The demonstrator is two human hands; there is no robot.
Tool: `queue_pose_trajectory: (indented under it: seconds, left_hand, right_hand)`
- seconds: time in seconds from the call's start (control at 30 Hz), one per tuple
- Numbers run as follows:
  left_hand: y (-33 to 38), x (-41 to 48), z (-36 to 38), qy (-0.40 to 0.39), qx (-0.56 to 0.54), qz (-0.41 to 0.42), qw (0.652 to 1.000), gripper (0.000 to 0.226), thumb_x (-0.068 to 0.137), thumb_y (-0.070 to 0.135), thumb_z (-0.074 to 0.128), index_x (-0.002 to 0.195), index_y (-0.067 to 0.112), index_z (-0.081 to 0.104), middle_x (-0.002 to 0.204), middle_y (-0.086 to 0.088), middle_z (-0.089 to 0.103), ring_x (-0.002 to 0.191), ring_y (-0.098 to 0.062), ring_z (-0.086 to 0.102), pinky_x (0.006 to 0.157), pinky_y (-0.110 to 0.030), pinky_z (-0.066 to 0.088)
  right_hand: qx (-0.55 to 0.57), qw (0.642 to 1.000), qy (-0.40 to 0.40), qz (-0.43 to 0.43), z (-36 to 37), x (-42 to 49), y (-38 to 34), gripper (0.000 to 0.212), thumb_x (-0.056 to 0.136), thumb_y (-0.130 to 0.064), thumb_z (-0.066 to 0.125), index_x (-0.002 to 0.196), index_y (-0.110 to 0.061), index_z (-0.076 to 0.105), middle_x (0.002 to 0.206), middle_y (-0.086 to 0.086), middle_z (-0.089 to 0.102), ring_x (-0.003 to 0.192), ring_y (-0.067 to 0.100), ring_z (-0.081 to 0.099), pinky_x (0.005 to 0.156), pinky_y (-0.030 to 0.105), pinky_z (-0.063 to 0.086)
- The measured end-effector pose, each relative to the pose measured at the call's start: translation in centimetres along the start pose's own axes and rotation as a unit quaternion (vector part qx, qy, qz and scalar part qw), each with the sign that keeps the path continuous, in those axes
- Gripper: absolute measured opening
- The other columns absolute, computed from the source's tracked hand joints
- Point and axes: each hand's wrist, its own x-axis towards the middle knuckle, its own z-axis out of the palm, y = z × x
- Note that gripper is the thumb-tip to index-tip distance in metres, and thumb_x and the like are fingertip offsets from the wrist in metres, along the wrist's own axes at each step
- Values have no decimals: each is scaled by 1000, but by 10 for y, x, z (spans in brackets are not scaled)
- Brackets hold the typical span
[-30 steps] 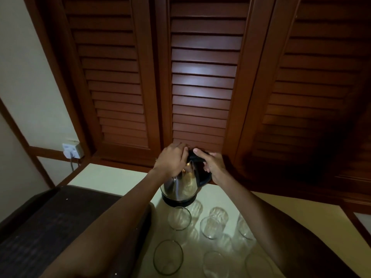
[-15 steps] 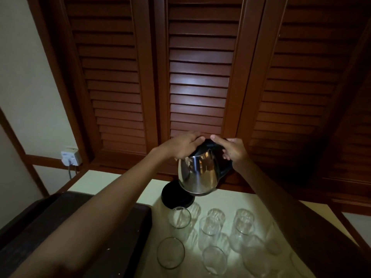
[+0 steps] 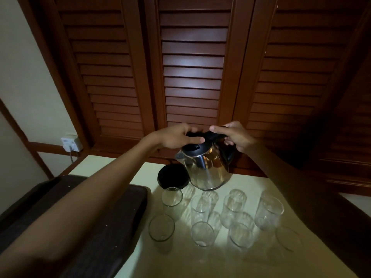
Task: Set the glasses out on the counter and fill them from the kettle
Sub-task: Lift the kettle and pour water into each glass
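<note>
Holding the kettle [image 3: 206,167] in both hands, you have it lifted off the counter [image 3: 112,167], tilted, spout toward your left. Far out to the left of your grip sits the wall socket [image 3: 70,143] with its cord hanging down, and nearer you the dark tray [image 3: 112,217] lies under your left forearm. Your left hand [image 3: 176,137] rests on the black lid [image 3: 197,146], fingers [image 3: 197,139] spread flat across it, pressing rather than clenched. Just below and left of the grip, the round black base [image 3: 172,177] stands bare on the counter, the kettle's bottom edge overlapping it from this angle. Your right hand [image 3: 236,137] is wrapped around the handle [image 3: 230,153], thumb laid along the top toward the lid. Below the grip the glasses [image 3: 200,205] stand upright on the counter in two loose rows, running from one beside the tray to the tall one [image 3: 269,209] under your right forearm; the nearest row sits closer to you, one at far right dim and hard to make out. All look clear; whether any hold water cannot be told. Behind your hands stand the louvred doors [image 3: 192,67]
</note>
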Motion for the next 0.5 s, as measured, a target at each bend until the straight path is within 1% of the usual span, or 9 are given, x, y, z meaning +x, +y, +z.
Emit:
queue_pose_trajectory:
  seconds: [0.07,0.13,0.17,0.2,0.27,0.33,0.4,0.47,0.5]
  left_hand:
    - [-3,-3,5,15,-2,-3,1000,34,104,29,60,130,8,67,125,-14,74,119,-31,69,109,-55,48]
    - [-4,-8,11,24,-4,-9,1000,32,104,30,61,124,7,69,119,-13,76,112,-29,73,105,-53,52]
    - [-6,-10,14,31,-4,-11,999,30,103,30,62,121,7,70,115,-12,77,109,-28,74,103,-52,53]
    - [-8,-11,17,40,-4,-13,999,29,103,31,62,118,8,72,112,-11,78,106,-27,74,102,-50,54]
    - [-12,-14,24,54,-8,-16,998,23,102,32,64,111,13,75,106,-6,80,101,-21,75,96,-42,56]
    - [-17,-16,30,66,-9,-17,998,9,100,31,67,99,28,75,98,4,79,93,-9,74,86,-27,55]
    - [-19,-18,34,76,-15,-9,997,9,100,29,67,97,36,72,98,6,79,92,-5,73,83,-18,53]
    - [-23,-19,38,88,-20,-1,996,7,100,29,68,103,29,75,100,4,79,93,-6,73,86,-20,54]
    - [-24,-19,39,93,-22,1,995,12,99,29,69,105,22,77,102,0,80,96,-10,74,89,-26,57]
  right_hand:
    - [13,1000,-23,-1,1,2,6,34,79,-39,85,70,-6,79,47,-1,54,31,4,33,34,18,25]
    - [14,999,-44,-7,2,6,11,25,84,-32,83,66,-15,81,48,-3,57,32,3,34,34,17,25]
    - [12,998,-54,-8,3,7,14,23,84,-33,83,67,-17,82,48,-4,59,32,2,35,33,16,26]
    - [9,998,-63,-6,5,7,15,22,81,-35,84,69,-18,83,48,-4,61,32,2,35,33,16,26]
    - [-2,997,-75,-2,7,9,17,29,71,-45,87,71,-16,84,48,-2,62,31,3,35,33,16,26]
    - [-23,996,-85,-1,9,11,17,39,65,-50,87,71,-12,82,48,0,59,31,4,35,33,17,26]
    - [-39,995,-94,2,10,14,18,43,62,-52,88,68,-10,80,47,0,56,32,5,34,34,18,26]
    - [-53,993,-105,5,10,16,17,41,61,-53,87,60,-14,77,45,-2,53,32,5,34,35,18,25]
    - [-59,992,-112,3,10,17,17,40,62,-54,87,57,-16,75,44,-3,52,32,5,33,36,19,25]
